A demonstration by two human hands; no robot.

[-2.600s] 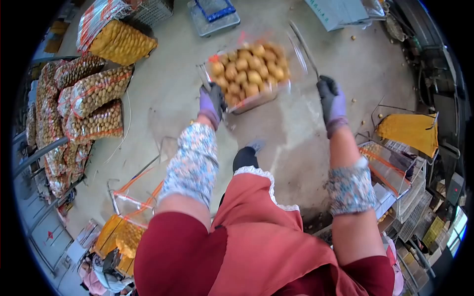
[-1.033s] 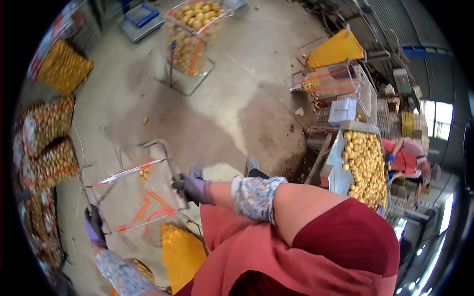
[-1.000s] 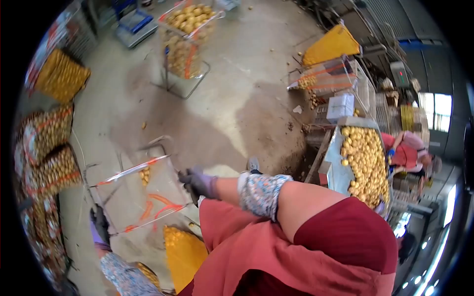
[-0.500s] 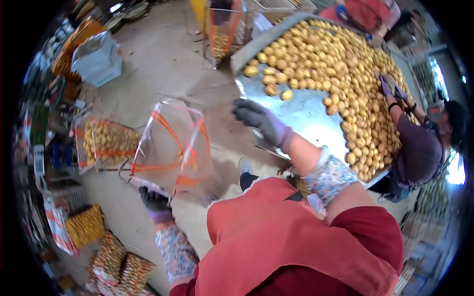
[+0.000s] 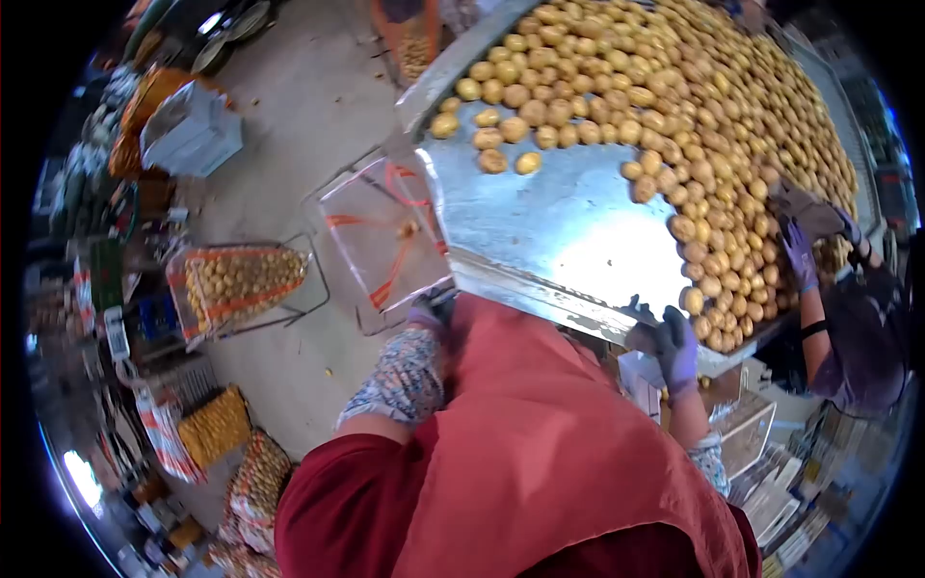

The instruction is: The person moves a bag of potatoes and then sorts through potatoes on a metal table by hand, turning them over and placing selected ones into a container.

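Observation:
My left hand [image 5: 436, 306], in a dark and purple glove, grips the near corner of a metal frame that holds a clear plastic bag [image 5: 371, 246] with orange stripes; its fingers are partly hidden. Inside that bag a few potatoes [image 5: 409, 229] show. The bag's mouth is against the left edge of a metal sorting table [image 5: 540, 207]. My right hand [image 5: 670, 345], gloved alike, is open at the table's near edge, fingers apart, with nothing in it. Potatoes [image 5: 617, 77] are heaped over the far and right parts of the table.
A filled potato bag [image 5: 246, 279] stands in a frame on the left; another filled bag [image 5: 414, 53] is at the back. Packed sacks [image 5: 255, 482] lie lower left, near a white box [image 5: 191, 130]. At right, a co-worker's gloved hand [image 5: 800, 252] is among the potatoes.
My left hand has brought the framed bag rightward, up against the table. My right hand has moved from the table's left side to its near edge. The view has shifted closer to the table.

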